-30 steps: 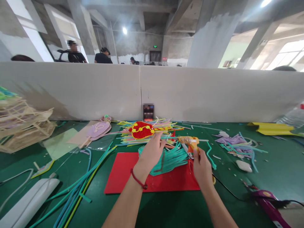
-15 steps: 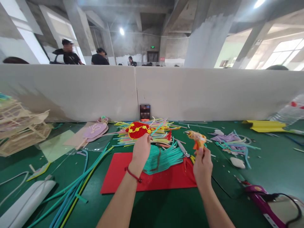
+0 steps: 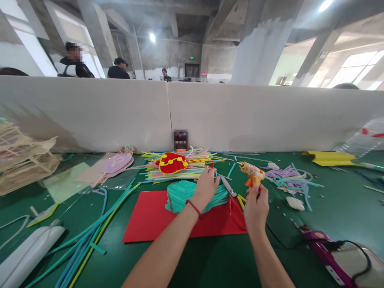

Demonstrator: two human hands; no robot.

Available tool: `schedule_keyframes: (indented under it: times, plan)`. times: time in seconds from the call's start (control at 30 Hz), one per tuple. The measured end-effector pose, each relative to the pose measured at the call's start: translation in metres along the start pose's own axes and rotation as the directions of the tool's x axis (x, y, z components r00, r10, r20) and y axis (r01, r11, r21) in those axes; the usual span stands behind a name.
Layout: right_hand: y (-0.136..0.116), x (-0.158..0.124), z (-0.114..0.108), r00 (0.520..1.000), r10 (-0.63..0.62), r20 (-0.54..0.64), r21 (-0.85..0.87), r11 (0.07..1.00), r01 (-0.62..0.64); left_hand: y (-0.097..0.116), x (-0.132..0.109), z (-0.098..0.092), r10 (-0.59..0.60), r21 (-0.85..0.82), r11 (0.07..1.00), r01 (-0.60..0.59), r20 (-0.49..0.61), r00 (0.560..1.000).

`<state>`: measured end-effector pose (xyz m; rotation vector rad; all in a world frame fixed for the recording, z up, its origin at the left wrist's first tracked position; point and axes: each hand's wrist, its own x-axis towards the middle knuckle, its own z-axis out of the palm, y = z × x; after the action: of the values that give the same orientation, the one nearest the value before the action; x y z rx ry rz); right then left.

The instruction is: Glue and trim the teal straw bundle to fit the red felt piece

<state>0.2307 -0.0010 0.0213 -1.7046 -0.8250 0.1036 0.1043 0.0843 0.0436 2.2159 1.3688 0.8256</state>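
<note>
My left hand (image 3: 207,185) is closed in a pinch above the teal bundle. A short teal pipe cleaner (image 3: 231,170) shows just past its fingertips, though the gripped end is hard to see. My right hand (image 3: 257,202) is wrapped around a yellow-orange hot glue gun (image 3: 252,173), its nozzle pointing up and left. Under my left wrist, a teal piece of pipe cleaners laid side by side (image 3: 181,194) rests on a red board (image 3: 144,218). Scissors (image 3: 228,186) lie between the two hands. A red oval piece with yellow trim (image 3: 172,164) sits on a pile of coloured pipe cleaners (image 3: 192,175).
Long blue, teal and yellow stems (image 3: 93,236) lie at left beside a white device (image 3: 36,248). Purple scraps (image 3: 288,178) and a purple tool with a black cable (image 3: 324,248) are at right. A phone (image 3: 181,140) leans against the white partition (image 3: 255,116).
My left hand has moved right, away from the red oval piece, and the short teal pipe cleaner has shifted right too. The glue gun stays in my right hand, nearly still.
</note>
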Motion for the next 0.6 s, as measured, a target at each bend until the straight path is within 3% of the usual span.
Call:
schedule_keyframes:
  times: [0.1, 0.27, 0.4, 0.6]
  plan:
    - [-0.002, -0.004, 0.000, 0.999, -0.010, 0.043, -0.024, 1.000, 0.011, -0.031, -0.026, -0.038, -0.028, 0.042, 0.999, 0.030, -0.050, 0.998]
    - [-0.019, -0.011, 0.003, 0.990, -0.050, 0.130, -0.069, 0.996, 0.059, -0.094, -0.065, -0.088, -0.202, 0.071, 0.974, 0.217, -0.177, 0.963]
    - [-0.038, -0.024, 0.010, 0.978, -0.083, 0.191, -0.062, 0.993, 0.097, -0.124, -0.086, -0.095, -0.281, -0.006, 0.959, 0.283, -0.164, 0.946]
    - [-0.048, -0.056, 0.026, 0.939, 0.018, 0.344, -0.044, 0.999, -0.003, -0.129, -0.093, -0.085, -0.294, -0.147, 0.948, 0.283, -0.060, 0.954]
